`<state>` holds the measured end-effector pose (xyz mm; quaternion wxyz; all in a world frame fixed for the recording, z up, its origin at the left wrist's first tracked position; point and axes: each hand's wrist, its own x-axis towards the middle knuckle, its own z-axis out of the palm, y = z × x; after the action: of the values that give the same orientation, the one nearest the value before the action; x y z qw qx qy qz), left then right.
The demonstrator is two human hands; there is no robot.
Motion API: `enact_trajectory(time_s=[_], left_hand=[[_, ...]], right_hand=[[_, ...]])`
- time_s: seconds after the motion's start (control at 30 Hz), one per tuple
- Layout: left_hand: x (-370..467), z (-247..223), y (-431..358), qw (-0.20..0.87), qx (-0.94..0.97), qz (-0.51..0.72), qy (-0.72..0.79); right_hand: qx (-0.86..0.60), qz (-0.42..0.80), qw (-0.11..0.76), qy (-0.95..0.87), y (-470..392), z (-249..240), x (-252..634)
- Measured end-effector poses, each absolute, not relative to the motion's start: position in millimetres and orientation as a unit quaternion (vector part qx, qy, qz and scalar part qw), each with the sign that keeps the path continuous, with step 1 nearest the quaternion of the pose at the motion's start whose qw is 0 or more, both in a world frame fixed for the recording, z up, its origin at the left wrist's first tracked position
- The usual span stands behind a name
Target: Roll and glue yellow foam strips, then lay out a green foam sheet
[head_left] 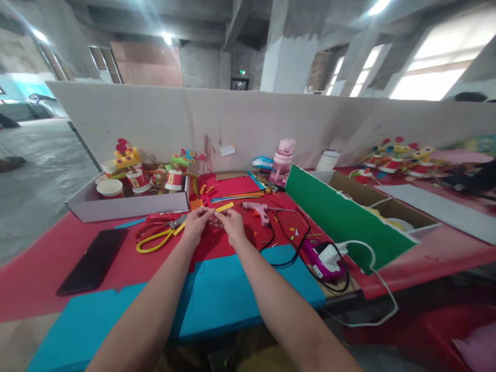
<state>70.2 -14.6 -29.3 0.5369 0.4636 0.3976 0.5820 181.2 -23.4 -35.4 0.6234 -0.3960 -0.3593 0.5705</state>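
My left hand (197, 223) and my right hand (231, 224) meet over the red table covering, fingers closed in a pinch. A yellow paper strip (225, 207) runs between them, its far end sticking out past my right fingers. Another yellow length shows below my left hand; whether it belongs to the same strip I cannot tell. Just left of my left hand lie scissors with yellow handles (155, 243), next to a red-handled tool (149, 223). A pink hot glue gun (260, 211) rests on its side to the right of my right hand.
At left, a grey box (127, 209) holds paper cups and paper figures; a black phone (93, 261) lies before it. At right stand a green-sided box (341, 217) and a purple power strip (323, 261) with cords. Blue sheeting (220, 294) covers the near edge. Colored strips (240, 196) lie behind.
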Motion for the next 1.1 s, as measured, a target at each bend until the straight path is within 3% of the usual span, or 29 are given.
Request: enact_trajectory(time_s=[0.2, 0.53, 0.77, 1.1], left_hand=[[68.3, -31.9, -11.7, 0.5, 0.473, 0.596, 0.412], [69.1, -34.3, -11.0, 0.548, 0.465, 0.578, 0.386], [68.8, -34.5, -9.8, 0.509, 0.482, 0.575, 0.423], [62.0, -29.6, -9.7, 0.501, 0.479, 0.572, 0.439]], right_hand=[[-0.406, 0.566, 0.627, -0.349, -21.5, -34.8, 184.2], [-0.393, 0.554, 0.643, -0.354, -21.9, -34.1, 181.2], [-0.468, 0.443, 0.646, -0.409, -20.5, -35.8, 189.8], [-0.454, 0.43, 0.687, -0.37, -14.3, -30.6, 205.1]])
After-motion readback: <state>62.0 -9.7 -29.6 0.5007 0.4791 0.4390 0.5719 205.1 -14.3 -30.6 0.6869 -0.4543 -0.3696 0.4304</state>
